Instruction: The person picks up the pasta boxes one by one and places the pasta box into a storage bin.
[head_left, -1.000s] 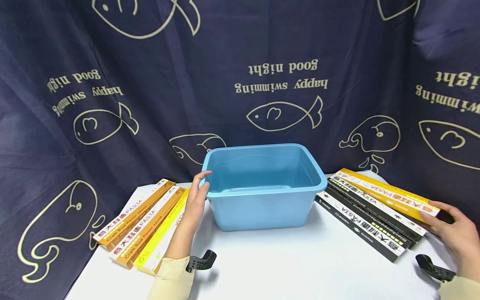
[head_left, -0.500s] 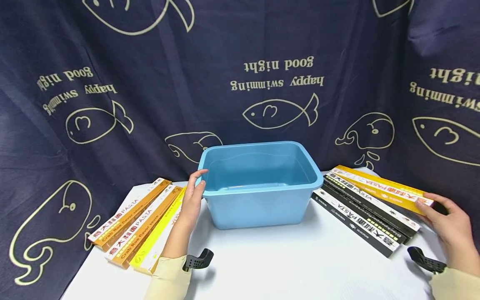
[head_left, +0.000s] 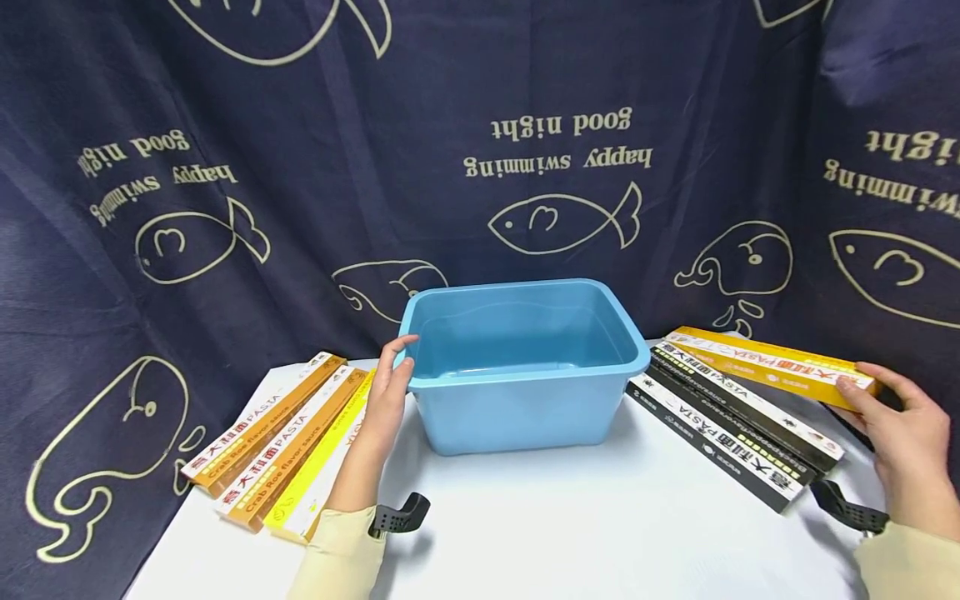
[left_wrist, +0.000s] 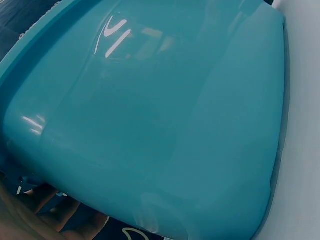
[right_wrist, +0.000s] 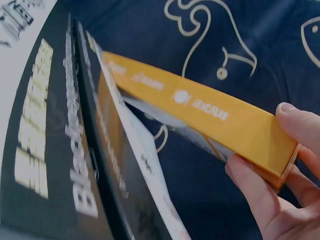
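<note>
A blue plastic bin stands upright on the white table, with nothing visible inside. My left hand grips its left rim. The left wrist view shows the bin's wall large, with my fingers at the rim in the lower left corner. On the right, my right hand pinches the near end of a yellow-orange pasta box between thumb and fingers. That end is raised and tilted up. Its far end stays low beside the black pasta boxes; whether it touches them is unclear.
Left of the bin lie two orange-brown pasta boxes and a yellow one, partly hidden by my left forearm. A dark blue fish-print cloth hangs behind the white table.
My right hand has raised the near end of the yellow-orange pasta box and turned it away from the black boxes. My left hand stays on the bin's rim. The head view has shifted slightly.
</note>
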